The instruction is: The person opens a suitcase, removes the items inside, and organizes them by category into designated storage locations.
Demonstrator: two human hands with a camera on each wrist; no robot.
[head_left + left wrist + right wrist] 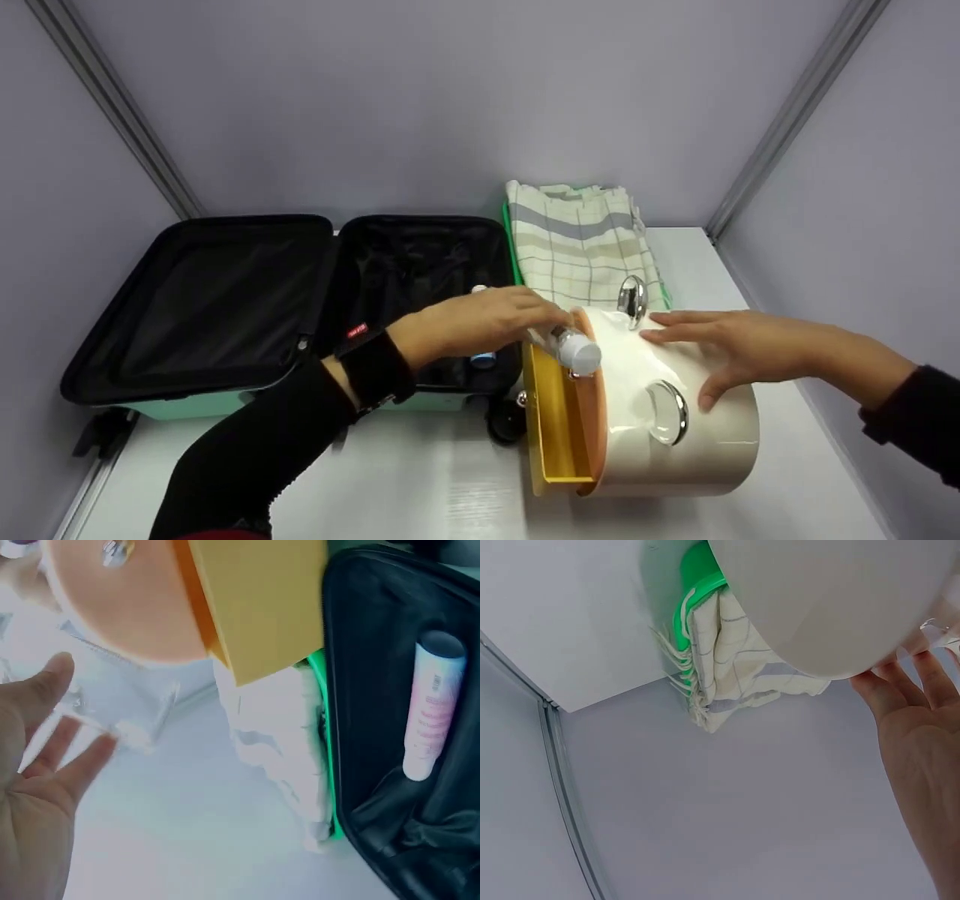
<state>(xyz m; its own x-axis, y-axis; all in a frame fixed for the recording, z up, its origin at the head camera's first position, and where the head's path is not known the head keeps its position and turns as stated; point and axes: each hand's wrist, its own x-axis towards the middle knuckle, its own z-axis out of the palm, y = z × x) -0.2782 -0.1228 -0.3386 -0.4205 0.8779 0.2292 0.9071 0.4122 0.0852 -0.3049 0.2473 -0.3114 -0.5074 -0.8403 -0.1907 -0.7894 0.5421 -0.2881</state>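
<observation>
My left hand (499, 319) holds a clear bottle with a white cap (579, 352), above a yellow drawer (559, 420) that stands pulled out of a white rounded case (637, 450). In the left wrist view the thumb and fingers are around the transparent bottle (112, 694), whose outline is blurred. The case has a peach-coloured front (127, 607) and shiny ring-like metal parts on top. Spread fingers of my right hand (742, 345) rest on the top of the case; in the right wrist view its fingertips touch the case's edge.
An open suitcase (217, 390) with black lining lies to the left. Inside its right half is a pink, white and blue tube (433, 709). Behind the case, a folded checked cloth (574, 247) lies in a green container (697, 585). Grey walls enclose the white table (420, 487).
</observation>
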